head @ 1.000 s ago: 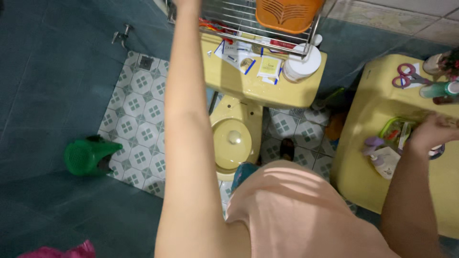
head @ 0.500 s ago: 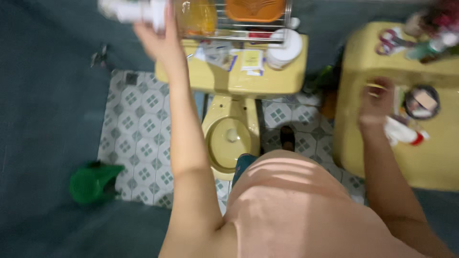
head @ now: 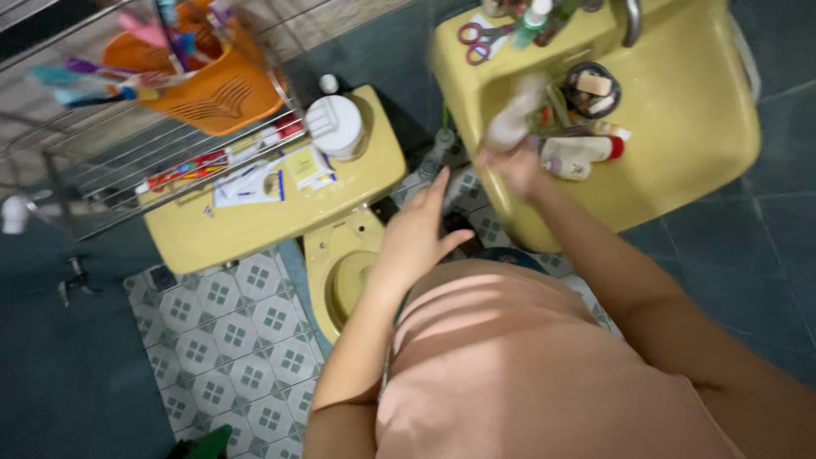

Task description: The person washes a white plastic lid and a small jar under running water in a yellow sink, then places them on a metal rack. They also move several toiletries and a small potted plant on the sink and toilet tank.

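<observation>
1. The right hand (head: 510,161) has its grip clamped on a pale bottle (head: 512,119), blurred by motion; the bottle rises from the fist toward 12 o'clock, over the front edge of the yellow sink (head: 680,144).
2. The right forearm runs from the hand down toward 4 o'clock, elbow bent near the frame's lower right.
3. The left hand (head: 416,234) holds nothing: grip apart, fingers straight and together pointing toward 1 o'clock, thumb spread toward the right hand. The two hands are near each other but apart.
4. The left forearm drops toward 7 o'clock beside the peach shirt (head: 510,365).
5. At 3 o'clock of the bottle, a white tube with a red cap (head: 582,153) lies on the sink rim, a round soap dish (head: 592,87) above it.
6. Scissors (head: 476,32) lie at 11 o'clock of the bottle.
7. At 9 o'clock of the left hand is the yellow toilet tank (head: 255,221), with a white jar (head: 334,126) on its lid.
</observation>
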